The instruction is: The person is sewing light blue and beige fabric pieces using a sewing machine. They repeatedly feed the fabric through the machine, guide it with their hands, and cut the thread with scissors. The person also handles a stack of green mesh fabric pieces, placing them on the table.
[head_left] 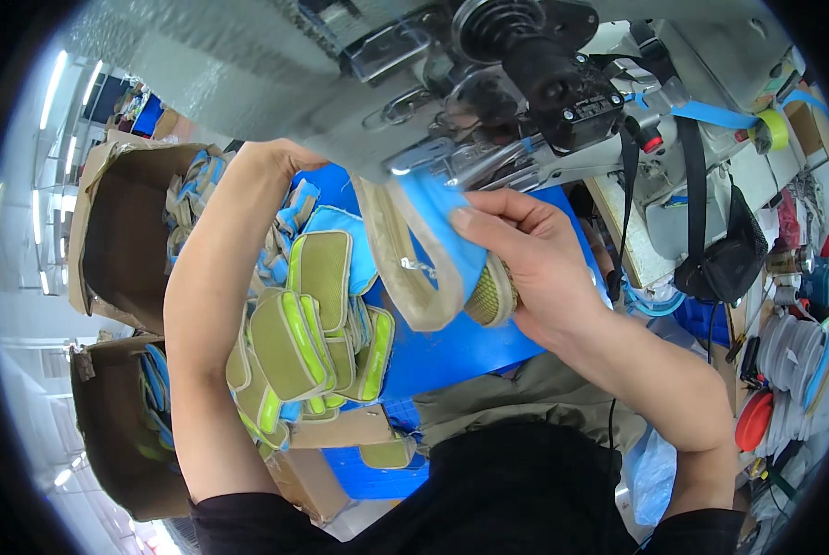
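My right hand (539, 259) is closed on a fabric pouch piece (424, 287) under the sewing machine head (516, 83). The thumb lies on its light blue face and the fingers go behind it. The piece has a beige binding, a zip with a small metal puller, and an olive mesh part at its lower right. My left hand (285, 155) reaches behind the grey machine body, which hides its fingers, so what it touches does not show. A loose pile of olive pouch panels (290, 342) with bright green strips lies beside my left forearm.
Two cardboard boxes (91, 240) with sewn pieces stand at the left. Blue sheeting (470, 356) covers the work surface. At the right are a black mesh pouch (734, 245) on a strap, a blue tape strip (711, 113) and several white reels (789, 356).
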`<act>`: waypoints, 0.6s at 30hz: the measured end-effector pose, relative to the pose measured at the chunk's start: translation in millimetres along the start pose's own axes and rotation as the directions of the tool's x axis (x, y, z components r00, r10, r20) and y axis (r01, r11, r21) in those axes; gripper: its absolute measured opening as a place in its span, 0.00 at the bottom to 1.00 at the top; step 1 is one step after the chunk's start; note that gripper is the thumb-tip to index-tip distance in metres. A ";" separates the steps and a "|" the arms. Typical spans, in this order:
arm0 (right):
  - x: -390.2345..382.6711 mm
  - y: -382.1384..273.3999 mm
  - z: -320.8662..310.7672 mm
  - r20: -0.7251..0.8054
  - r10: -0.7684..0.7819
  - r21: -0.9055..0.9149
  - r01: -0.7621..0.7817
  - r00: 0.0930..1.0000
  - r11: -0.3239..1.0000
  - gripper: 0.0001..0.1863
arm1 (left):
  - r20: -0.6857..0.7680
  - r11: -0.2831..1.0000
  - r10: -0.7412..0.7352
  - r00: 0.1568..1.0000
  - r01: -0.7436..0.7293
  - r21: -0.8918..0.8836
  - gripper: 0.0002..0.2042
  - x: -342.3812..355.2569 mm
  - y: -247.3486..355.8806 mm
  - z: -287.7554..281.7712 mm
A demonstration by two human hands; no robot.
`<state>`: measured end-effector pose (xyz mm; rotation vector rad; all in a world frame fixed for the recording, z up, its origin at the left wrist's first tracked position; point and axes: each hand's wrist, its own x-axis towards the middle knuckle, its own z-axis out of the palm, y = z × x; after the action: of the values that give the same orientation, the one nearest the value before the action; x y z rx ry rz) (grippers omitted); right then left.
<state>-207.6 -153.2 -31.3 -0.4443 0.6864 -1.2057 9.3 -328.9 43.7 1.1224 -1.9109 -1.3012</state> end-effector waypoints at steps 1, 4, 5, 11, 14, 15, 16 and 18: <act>-2.6 -0.5 8.3 -0.007 0.014 0.021 -0.013 1.000 1.000 0.12 | -0.040 1.000 -0.007 0.999 0.007 -0.011 0.23 -6.9 5.6 -4.1; -3.5 1.9 16.6 -0.036 0.016 0.063 -0.014 0.999 0.998 0.13 | -0.122 0.999 0.007 0.993 -0.013 -0.052 0.22 -6.5 3.9 -9.5; -3.2 3.4 17.7 -0.043 0.012 0.075 -0.009 0.999 0.997 0.12 | -0.139 0.998 0.009 0.990 -0.018 -0.062 0.22 -7.3 3.8 -10.0; 0.1 2.1 3.3 -0.133 -0.043 0.047 0.050 0.990 0.998 0.12 | -0.101 0.992 0.034 0.994 -0.046 -0.117 0.20 18.8 -17.1 13.5; -1.6 3.4 16.2 -0.045 0.010 0.031 -0.008 0.999 0.999 0.12 | -0.118 1.000 0.000 0.993 0.000 0.000 0.19 -20.8 4.0 1.8; -2.7 2.8 14.7 -0.031 0.019 0.001 -0.019 0.999 1.000 0.12 | -0.062 0.994 0.003 0.998 0.004 0.108 0.19 -27.1 4.6 4.4; -4.6 2.2 13.3 -0.016 0.030 -0.029 -0.031 0.999 0.999 0.11 | 0.010 0.971 0.011 1.000 -0.013 0.239 0.18 -35.9 5.6 6.5; -10.1 3.7 5.7 0.011 0.050 -0.115 -0.048 0.999 0.992 0.11 | 0.058 0.887 0.073 0.996 -0.092 0.454 0.21 -54.3 5.9 13.4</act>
<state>-203.1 -142.7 -27.2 -0.5283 0.7532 -1.1193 23.1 -274.4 44.4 1.2225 -2.3420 -0.8484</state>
